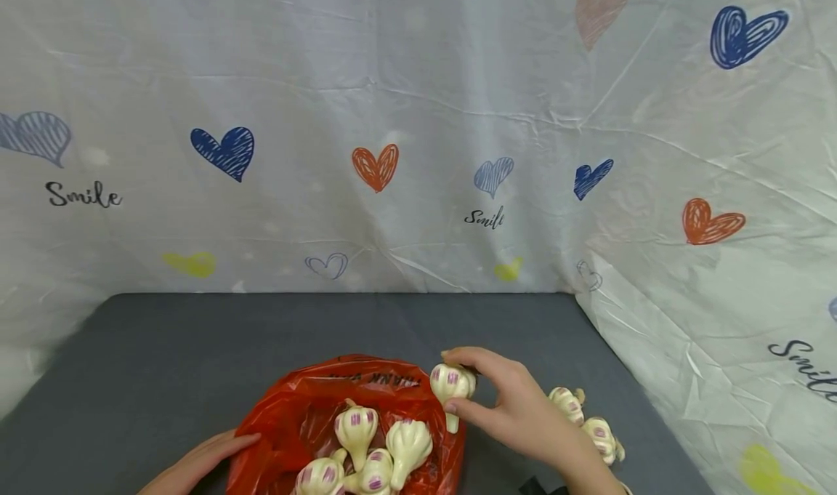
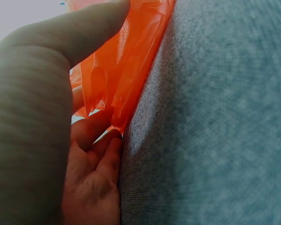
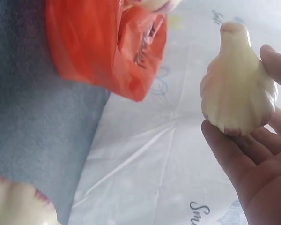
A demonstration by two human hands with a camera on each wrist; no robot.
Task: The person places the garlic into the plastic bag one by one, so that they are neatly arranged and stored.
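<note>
My right hand (image 1: pixel 516 404) pinches a garlic bulb (image 1: pixel 453 383) between thumb and fingers, above the right rim of a red plastic bag (image 1: pixel 268 448). In the right wrist view the held bulb's stem points up. My left hand (image 1: pixel 199 466) holds the bag's left side, its thumb (image 2: pixel 91 28) and fingers on the red plastic in the left wrist view. Inside the open bag lie several garlic bulbs, white with purple marks, among them one upright bulb (image 1: pixel 356 428) and one with its stem downward (image 1: pixel 408 444).
Two more garlic bulbs, a farther one (image 1: pixel 567 405) and a nearer one (image 1: pixel 603 439), lie on the dark grey table (image 1: pixel 196 349) beyond my right forearm. A small black object (image 1: pixel 532 486) shows at the lower edge. A white sheet with printed hearts (image 1: pixel 418 117) hangs behind the table and along its right.
</note>
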